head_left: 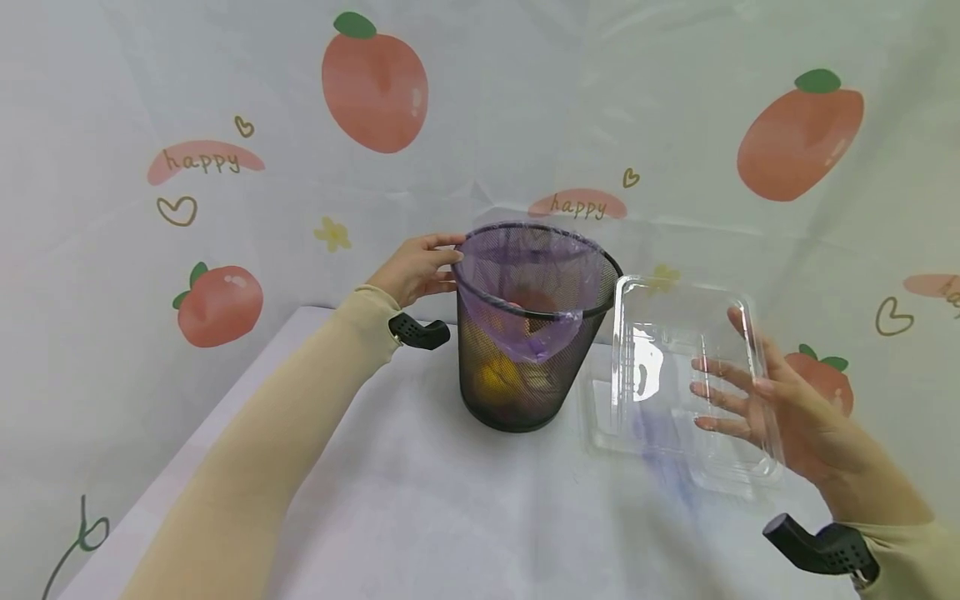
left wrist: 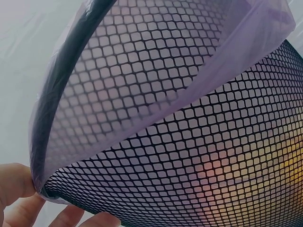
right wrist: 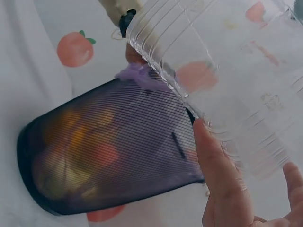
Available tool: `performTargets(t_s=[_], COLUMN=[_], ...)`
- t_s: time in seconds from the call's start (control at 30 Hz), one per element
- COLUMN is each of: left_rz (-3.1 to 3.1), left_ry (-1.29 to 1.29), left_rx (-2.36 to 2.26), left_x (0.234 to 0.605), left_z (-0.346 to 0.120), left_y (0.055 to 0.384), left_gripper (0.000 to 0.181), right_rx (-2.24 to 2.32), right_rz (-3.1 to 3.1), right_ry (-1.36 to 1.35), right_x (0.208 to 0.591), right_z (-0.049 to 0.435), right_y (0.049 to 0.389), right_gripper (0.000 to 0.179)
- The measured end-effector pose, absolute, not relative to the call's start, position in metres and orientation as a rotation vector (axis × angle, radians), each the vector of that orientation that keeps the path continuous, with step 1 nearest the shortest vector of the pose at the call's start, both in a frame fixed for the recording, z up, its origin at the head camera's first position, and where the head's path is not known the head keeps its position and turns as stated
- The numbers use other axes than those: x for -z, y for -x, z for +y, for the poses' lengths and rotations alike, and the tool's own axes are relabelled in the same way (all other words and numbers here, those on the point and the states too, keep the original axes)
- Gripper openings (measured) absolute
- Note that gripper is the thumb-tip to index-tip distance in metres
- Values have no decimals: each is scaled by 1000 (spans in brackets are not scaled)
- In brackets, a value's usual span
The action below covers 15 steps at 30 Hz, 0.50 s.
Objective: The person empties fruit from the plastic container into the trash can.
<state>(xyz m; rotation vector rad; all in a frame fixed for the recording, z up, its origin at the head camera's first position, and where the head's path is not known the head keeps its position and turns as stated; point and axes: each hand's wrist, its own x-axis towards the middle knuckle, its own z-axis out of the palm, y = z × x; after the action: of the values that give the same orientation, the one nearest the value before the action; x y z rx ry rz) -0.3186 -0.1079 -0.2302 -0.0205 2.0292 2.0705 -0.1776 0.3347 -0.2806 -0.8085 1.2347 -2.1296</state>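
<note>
A black mesh waste bin (head_left: 517,375) stands on the table, lined with a purple plastic bag (head_left: 536,337) folded over its rim. My left hand (head_left: 420,271) grips the rim at the left side; the left wrist view shows the thumb and fingers (left wrist: 102,220) at the rim's edge. Off to the bin's right, my right hand (head_left: 787,408) holds a clear plastic container (head_left: 660,325) by its right side, tilted up, its left edge close to the rim. In the right wrist view, the thumb lies along the container's edge. Yellow and red things (right wrist: 104,153) show blurrily through the mesh.
White cloth covers the table (head_left: 420,500) and the backdrop (head_left: 525,100), which is printed with red fruit, hearts and "happy" lettering. Black camera mounts (head_left: 821,546) sit on both wrists. Faint clear edges show low behind the container; I cannot tell whether they belong to it.
</note>
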Motion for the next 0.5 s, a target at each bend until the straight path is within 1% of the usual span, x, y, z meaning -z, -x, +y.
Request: performTargets(t_s=[0.2, 0.5], left_rz=[2031, 2017], left_ry=[5, -6], left_rx=[-2065, -2077], left_x=[231, 231], left_z=[-108, -108], left_y=[319, 320], left_gripper=[43, 44], right_rx=[2098, 2069], right_rz=[1229, 1244], right_ry=[802, 712], right_x=[294, 316], right_z=[328, 321], right_y=[168, 155], right_gripper=[74, 74])
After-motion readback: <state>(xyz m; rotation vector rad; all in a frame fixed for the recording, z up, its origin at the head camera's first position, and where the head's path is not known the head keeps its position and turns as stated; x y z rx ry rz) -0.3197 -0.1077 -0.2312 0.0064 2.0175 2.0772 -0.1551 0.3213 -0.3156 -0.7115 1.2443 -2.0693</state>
